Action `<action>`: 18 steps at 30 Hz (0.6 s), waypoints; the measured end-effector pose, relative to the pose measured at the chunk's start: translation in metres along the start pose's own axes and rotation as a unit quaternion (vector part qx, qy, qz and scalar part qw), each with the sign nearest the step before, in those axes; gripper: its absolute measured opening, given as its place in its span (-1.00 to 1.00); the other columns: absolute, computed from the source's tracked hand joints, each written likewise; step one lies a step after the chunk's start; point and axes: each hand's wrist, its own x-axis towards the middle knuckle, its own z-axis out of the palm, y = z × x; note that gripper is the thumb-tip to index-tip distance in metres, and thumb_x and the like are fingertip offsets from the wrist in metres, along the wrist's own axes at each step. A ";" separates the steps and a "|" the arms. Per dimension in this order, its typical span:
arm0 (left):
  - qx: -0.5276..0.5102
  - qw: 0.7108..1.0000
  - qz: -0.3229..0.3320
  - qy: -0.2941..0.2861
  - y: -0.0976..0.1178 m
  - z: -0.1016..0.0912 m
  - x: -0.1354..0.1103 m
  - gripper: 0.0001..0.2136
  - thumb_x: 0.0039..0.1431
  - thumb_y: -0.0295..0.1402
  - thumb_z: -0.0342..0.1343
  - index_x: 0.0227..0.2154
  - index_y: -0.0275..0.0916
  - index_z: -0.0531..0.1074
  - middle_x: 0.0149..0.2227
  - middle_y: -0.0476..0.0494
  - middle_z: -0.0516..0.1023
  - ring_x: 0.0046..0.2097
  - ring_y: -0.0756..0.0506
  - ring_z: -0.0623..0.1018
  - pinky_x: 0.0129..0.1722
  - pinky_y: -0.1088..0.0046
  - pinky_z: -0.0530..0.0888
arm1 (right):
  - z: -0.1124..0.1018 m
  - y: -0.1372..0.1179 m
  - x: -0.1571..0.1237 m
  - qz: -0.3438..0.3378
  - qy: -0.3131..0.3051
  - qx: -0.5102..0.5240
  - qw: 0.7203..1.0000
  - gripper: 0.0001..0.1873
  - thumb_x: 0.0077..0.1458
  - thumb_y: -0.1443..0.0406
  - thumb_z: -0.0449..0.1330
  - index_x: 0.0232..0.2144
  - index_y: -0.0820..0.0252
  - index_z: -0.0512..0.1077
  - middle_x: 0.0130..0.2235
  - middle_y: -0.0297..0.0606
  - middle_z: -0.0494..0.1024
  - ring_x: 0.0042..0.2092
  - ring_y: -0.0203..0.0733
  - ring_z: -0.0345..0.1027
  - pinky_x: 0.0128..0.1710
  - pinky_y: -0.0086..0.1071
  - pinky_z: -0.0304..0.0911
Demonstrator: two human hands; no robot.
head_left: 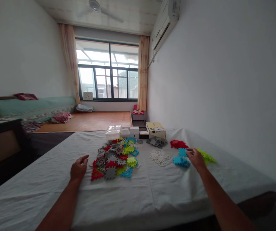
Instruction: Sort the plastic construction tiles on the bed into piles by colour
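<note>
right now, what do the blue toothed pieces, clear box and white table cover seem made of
Blue toothed pieces: probably smooth plastic, judging by uniform colour and moulded-looking teeth. Clear box: likely glossy rigid plastic, see-through with bright glints. White table cover: matte fabric, apparently, given its soft creases.

Blue piece (182, 152) partly behind right hand (195, 157), forearms (221, 195) cropped, fan blades (112, 15) blurred

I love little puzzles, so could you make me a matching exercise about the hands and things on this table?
1. Right hand
2. Left hand
3. White pieces
4. Yellow box

A. Behind a grey pile
B. Between the mixed pile and the blue pile
C. Touching a blue piece
D. Left of the mixed pile

Pairs: 1-C, 2-D, 3-B, 4-A
</note>
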 end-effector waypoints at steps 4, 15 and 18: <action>-0.014 1.000 -0.022 -0.007 -0.004 0.002 0.003 -0.67 -0.08 -0.27 0.01 -0.25 -0.23 0.52 -0.31 -0.18 0.60 -0.24 -0.18 0.55 -0.27 0.41 0.45 | -0.020 0.037 -0.021 0.001 -0.003 -0.051 0.999 -0.72 -0.06 0.18 0.04 -0.45 0.20 0.48 -0.51 -0.21 0.53 -0.43 -0.15 0.39 -0.40 -0.34 0.25; 0.023 0.998 -0.013 -0.062 0.001 0.005 0.000 -0.67 -0.03 -0.28 -0.02 -0.23 -0.21 0.51 -0.27 -0.11 0.60 -0.26 -0.11 0.55 -0.30 0.49 0.43 | 0.024 -0.022 -0.034 -0.222 -0.063 -0.131 0.964 -0.62 0.10 0.34 -0.12 -0.10 0.23 0.38 -0.09 -0.10 0.47 -0.03 -0.10 0.27 0.03 -0.20 0.08; 0.021 0.998 -0.005 -0.066 0.005 0.003 -0.004 -0.68 -0.03 -0.29 -0.03 -0.24 -0.22 0.52 -0.27 -0.10 0.60 -0.26 -0.10 0.55 -0.28 0.51 0.43 | 0.056 -0.050 -0.032 -0.213 -0.133 -0.155 0.955 -0.55 0.11 0.41 -0.17 -0.02 0.23 0.33 -0.01 -0.11 0.42 0.02 -0.18 0.25 0.06 -0.30 0.06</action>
